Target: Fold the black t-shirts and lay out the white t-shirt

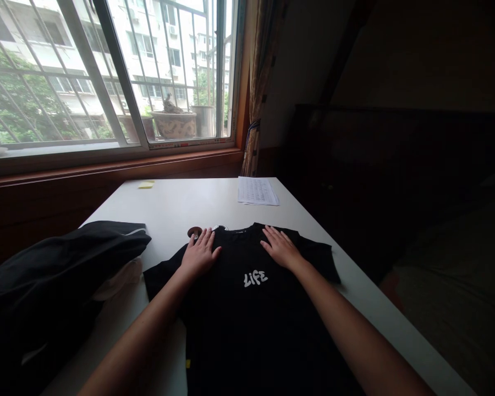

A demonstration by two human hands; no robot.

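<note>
A black T-shirt (247, 324) lies spread face up on the white table, its collar pointing away from me and white "Life" lettering on its chest. My left hand (200, 253) rests flat on the shirt's left shoulder, fingers stretched out. On the right shoulder, beside the collar, my right hand (281, 247) lies flat with its fingers extended. Just beyond my left fingertips sits a round brown object (194, 231), partly hidden by the hand and shirt; its kind is unclear. The lower part of the shirt runs out of view toward me.
A pile of dark clothes (58, 275) covers the table's left side. Printed sheets of paper (258, 191) and a yellow sticky note pad (146, 185) lie near the far edge of the white table (198, 198). Beyond stand a barred window (107, 77) and a tied curtain (256, 99).
</note>
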